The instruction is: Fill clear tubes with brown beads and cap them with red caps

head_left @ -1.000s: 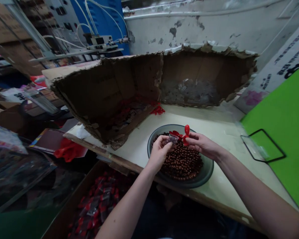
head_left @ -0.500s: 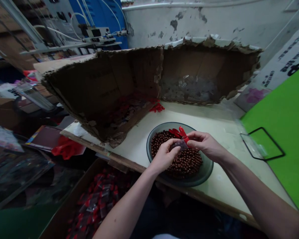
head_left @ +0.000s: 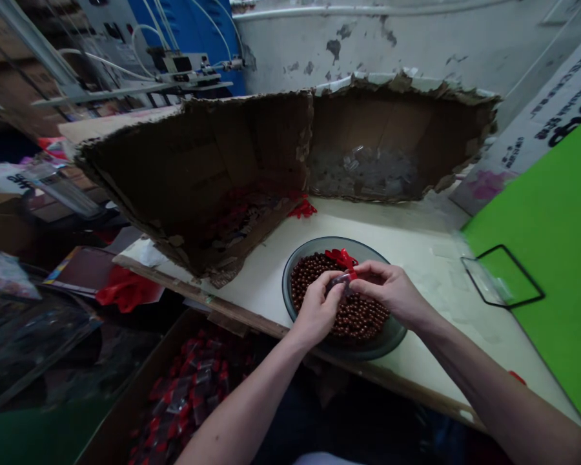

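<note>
The left hand (head_left: 317, 310) and right hand (head_left: 387, 290) are both pinching a small clear plastic bag (head_left: 343, 281) over a shallow dark bowl (head_left: 392, 337) of brown beads (head_left: 356, 316); a red ribbon piece (head_left: 341, 258) is lying on the beads at the bowl's far rim; a torn cardboard box (head_left: 252, 148) is standing behind the bowl; open bench (head_left: 436, 284) is stretching right of the bowl; the bench's front edge is running just before the bowl, above a carton of red packets (head_left: 188, 381).

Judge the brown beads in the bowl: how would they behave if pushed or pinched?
The brown beads look round and glossy, so they would probably roll apart easily when pushed. Lying loose in the shallow bowl, they would likely shift around the left hand. Single beads look small and may be slippery to pinch.
</note>
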`<action>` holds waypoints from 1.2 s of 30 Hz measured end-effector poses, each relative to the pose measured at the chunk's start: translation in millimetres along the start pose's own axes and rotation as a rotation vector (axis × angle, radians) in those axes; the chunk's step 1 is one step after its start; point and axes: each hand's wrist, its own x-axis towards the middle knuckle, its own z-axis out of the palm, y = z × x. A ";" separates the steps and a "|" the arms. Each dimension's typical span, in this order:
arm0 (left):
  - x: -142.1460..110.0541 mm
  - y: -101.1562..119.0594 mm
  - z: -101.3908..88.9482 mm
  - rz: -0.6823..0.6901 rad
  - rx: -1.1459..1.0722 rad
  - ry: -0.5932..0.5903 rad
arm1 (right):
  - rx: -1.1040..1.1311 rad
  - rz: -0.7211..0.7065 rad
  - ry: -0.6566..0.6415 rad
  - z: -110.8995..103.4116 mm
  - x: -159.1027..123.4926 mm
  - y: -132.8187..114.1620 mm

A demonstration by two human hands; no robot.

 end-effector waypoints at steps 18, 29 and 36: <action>7.1 -2.7 -7.5 -0.401 -0.394 -0.115 | 0.236 0.100 -0.103 1.3 40.5 -13.3; 3.5 0.5 26.7 -0.211 -0.160 0.174 | 0.051 -0.157 0.171 31.1 23.7 -7.3; -1.2 1.6 29.9 -0.128 0.000 0.181 | 0.130 -0.202 0.239 45.5 7.1 -4.4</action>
